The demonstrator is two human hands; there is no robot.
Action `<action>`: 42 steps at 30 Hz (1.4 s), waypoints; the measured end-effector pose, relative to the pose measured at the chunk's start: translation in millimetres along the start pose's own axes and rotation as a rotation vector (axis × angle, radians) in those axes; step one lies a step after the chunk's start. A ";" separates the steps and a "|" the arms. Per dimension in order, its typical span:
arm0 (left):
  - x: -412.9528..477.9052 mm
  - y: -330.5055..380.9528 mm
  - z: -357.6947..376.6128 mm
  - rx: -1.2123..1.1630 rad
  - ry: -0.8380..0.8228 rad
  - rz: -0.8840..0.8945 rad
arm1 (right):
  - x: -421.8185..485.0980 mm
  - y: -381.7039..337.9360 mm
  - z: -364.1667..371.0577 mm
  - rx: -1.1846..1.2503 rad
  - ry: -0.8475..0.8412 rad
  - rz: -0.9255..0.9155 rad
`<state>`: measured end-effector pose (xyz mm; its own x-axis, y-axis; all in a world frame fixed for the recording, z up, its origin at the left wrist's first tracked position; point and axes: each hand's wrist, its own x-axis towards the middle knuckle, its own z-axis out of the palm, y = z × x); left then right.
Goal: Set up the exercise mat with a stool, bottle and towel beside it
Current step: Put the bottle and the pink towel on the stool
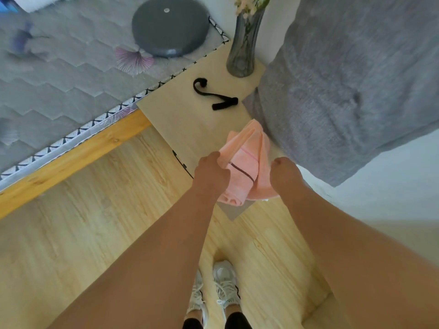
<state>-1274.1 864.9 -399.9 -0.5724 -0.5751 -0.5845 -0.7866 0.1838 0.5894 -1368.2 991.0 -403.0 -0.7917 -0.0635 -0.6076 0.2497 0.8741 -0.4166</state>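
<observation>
Head view, the only one we have. The pink towel (245, 162) is bunched and held up between both hands, over the near corner of the bedside table (180, 122). We can't tell if its lower folds touch the tabletop.

Left hand (211, 173): fingers curled round the towel's left edge, firm grip. Right hand (283, 175): curled at the right edge and reads as gripping too, but we only see the back of it, fingers hidden.

Also on the table: a black strap (213, 95), well clear of the towel, and a vase (243, 46) at the far end. A grey round cushion (169, 26) sits on the mattress (59, 79). Grey fabric (344, 79) hangs just right of the towel. Shoes (224, 288) are on the wood floor (95, 222) below.

Progress, our read: early. The towel is in hand but not placed. No mat, stool or bottle is in frame, so we can't confirm any of them are set. From what shows here, everything is left: mat down, then stool, bottle and towel beside it.
</observation>
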 end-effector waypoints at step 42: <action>-63.0 -157.6 -99.3 -1.238 0.069 -0.341 | -82.7 -86.2 134.3 -0.317 -0.939 -0.387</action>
<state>-1091.1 793.0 -400.6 -0.3435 -0.4931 -0.7993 -0.1312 -0.8175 0.5608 -1249.4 856.2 -407.7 -0.0044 -0.5917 -0.8061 -0.1911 0.7918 -0.5801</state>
